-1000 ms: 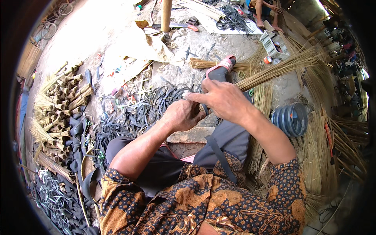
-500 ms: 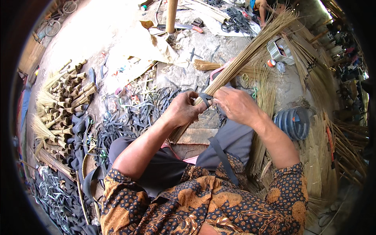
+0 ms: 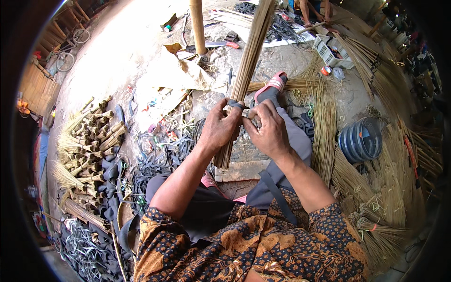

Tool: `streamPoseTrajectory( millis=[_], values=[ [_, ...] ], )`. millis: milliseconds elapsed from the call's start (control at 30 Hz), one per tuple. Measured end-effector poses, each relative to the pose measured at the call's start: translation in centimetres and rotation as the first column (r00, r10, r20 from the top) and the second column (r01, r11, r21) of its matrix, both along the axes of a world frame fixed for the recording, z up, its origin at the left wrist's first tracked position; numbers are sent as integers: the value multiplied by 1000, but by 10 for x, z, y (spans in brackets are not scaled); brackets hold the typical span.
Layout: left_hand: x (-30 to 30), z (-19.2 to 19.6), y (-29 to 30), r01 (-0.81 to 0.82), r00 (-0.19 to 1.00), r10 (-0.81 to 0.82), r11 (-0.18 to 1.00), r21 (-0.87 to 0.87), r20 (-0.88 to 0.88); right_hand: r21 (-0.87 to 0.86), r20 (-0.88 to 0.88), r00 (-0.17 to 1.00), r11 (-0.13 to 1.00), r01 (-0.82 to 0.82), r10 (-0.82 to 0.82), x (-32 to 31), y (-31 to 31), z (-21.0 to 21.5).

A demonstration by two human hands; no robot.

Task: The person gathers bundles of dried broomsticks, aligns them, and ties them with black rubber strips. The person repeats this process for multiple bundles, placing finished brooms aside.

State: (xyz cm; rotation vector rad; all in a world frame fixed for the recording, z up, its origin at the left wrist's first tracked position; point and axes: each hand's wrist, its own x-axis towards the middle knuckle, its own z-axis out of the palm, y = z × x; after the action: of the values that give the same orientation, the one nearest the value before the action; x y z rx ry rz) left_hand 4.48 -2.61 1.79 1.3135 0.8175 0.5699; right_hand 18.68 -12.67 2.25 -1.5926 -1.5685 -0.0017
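My left hand point(image 3: 217, 129) is wrapped round a long bundle of thin straw-coloured broom sticks point(image 3: 252, 54), which stands nearly upright in front of me. A black rubber strip point(image 3: 236, 105) circles the bundle just above my left fingers. Beside it, the fingers of my right hand point(image 3: 270, 134) are bent and pinched close to the strip's end, which seems to be between them; the fingertips partly hide it. The cut lower end of the bundle point(image 3: 222, 162) shows below my left hand, over a wooden board point(image 3: 244, 171). Another black strip point(image 3: 275, 195) lies across my lap.
Many short tied stick bundles point(image 3: 89, 145) are piled at left, above tangled black strips point(image 3: 84, 244). Loose sticks point(image 3: 324, 127) and a clear ribbed plastic container point(image 3: 359, 141) lie at right. A wooden post point(image 3: 198, 28), a knife point(image 3: 216, 45) and a white basket point(image 3: 331, 51) stand farther off.
The bundle has swung from leaning right to nearly upright, its top moving left. My right hand has turned and dropped slightly, fingers still by the strip. The whole view has shifted a little.
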Motion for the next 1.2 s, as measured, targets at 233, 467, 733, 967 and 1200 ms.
streamPoseTrajectory(
  millis=[233,467,733,967,1200],
  values=[
    [0,-2,0,-28,996,32,999,-37,88,62,-52,998,997,48,-44,-17,8,-5],
    [-6,4,-9,54,999,-54,999,6,6,122,194,973,987,101,-124,-5,16,7],
    [-16,12,-5,182,950,-155,980,-80,272,108,240,970,991,-77,50,18,4,17],
    [4,9,-23,-98,938,23,975,199,345,-112,-780,617,949,-295,100,-25,-29,-13],
    [14,37,-4,-101,946,111,994,-47,306,-403,-593,802,887,-224,-67,-51,-43,-29]
  ],
)
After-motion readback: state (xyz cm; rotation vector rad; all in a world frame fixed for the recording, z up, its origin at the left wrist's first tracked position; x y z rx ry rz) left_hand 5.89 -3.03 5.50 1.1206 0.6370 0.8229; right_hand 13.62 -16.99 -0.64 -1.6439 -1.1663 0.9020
